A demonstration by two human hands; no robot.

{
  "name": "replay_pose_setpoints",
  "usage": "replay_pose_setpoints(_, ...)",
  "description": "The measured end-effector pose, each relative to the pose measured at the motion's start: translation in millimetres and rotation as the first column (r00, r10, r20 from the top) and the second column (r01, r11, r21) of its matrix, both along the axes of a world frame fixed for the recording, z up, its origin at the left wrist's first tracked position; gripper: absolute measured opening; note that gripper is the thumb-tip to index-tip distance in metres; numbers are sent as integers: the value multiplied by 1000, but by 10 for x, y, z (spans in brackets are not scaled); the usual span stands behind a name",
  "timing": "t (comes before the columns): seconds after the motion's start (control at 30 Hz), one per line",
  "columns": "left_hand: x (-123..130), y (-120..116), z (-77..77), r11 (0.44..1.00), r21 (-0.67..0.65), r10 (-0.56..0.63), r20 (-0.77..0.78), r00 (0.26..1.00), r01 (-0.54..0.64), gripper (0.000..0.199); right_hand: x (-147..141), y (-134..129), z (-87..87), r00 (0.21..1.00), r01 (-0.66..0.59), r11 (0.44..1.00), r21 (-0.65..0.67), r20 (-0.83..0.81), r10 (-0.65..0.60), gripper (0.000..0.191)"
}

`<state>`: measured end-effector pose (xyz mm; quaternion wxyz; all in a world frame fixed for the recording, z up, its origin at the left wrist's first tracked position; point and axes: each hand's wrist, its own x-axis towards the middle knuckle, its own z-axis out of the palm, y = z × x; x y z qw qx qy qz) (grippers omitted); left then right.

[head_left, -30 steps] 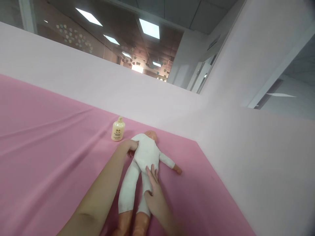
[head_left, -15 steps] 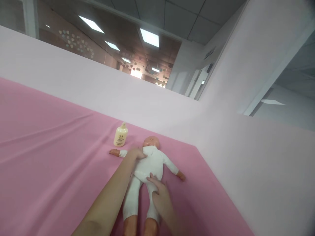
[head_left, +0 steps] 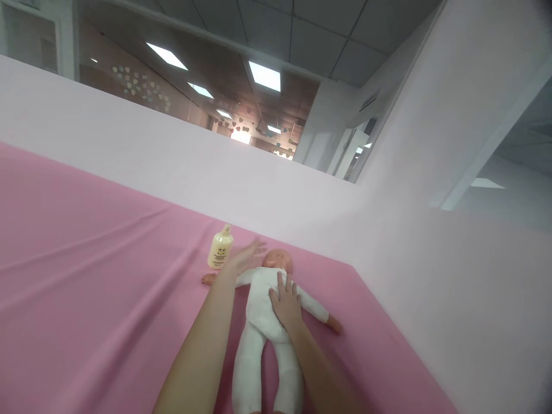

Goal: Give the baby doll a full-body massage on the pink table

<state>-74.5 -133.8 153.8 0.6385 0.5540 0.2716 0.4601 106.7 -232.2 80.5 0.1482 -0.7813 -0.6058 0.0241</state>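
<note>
A doll (head_left: 264,305) in a white body suit lies on its back on a pink cloth, with its head toward the wall and its arms spread. My left hand (head_left: 248,257) is open beside the doll's head, above its arm on the left, with the fingers spread and slightly blurred. On the doll's chest rests my right hand (head_left: 287,303), open, its fingers apart and pointing toward the head. A pale yellow bottle (head_left: 220,248) stands upright just left of my left hand.
The pink cloth (head_left: 107,276) has long creases and ends against a white wall (head_left: 194,184). Above the wall is a window (head_left: 190,98) showing ceiling lights and heart-shaped decorations. Another window opening is at the far right.
My left hand has moved from the doll's chest up beside its head. My right hand has slid from the hip up to the chest. The whole view has shifted slightly.
</note>
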Motion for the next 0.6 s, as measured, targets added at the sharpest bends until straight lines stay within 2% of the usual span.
replay_pose_setpoints(0.03, -79, 27, 92, 996, -13, -81, 209, 975, 86, 69, 13, 12, -32, 1000, -4, 1000, 2, 9, 4, 66)
replay_pose_setpoints(0.07, -158, 62, 170, 989, 8, -136, 445, 885, 148, 72, 24, 17, -48, 1000, -8, 1000, 0, 11, 8, 66)
replay_pose_setpoints(0.13, -296, 157, 251, 994, 42, -96, 789, 607, 103, 66, 37, 20, -47, 1000, -14, 1000, -4, 4, 14, 66)
replay_pose_setpoints(0.2, -377, 279, 209, 999, -38, 37, 929, 369, -4, 55, 39, 23, -30, 1000, -14, 1000, -2, 4, 14, 66)
replay_pose_setpoints(0.23, -390, 343, 149, 994, -110, 112, 950, 291, -23, 50, 38, 26, -23, 1000, -14, 1000, -1, 6, 14, 66)
replay_pose_setpoints(0.27, -386, 405, 73, 982, -190, 187, 952, 243, -13, 47, 36, 29, -19, 1000, -13, 1000, -2, 9, 13, 66)
replay_pose_setpoints(0.33, -345, 509, -85, 942, -332, 314, 923, 221, 48, 44, 33, 36, -18, 1000, -7, 1000, -8, 9, 7, 66)
replay_pose_setpoints(0.43, -282, 599, -225, 896, -436, 404, 877, 259, 80, 40, 36, 33, -24, 1000, 2, 1000, -7, -8, -2, 66)
replay_pose_setpoints(0.6, -313, 628, -184, 895, -445, 419, 864, 278, 34, 39, 61, 10, -29, 999, -14, 1000, 27, -45, 15, 65)
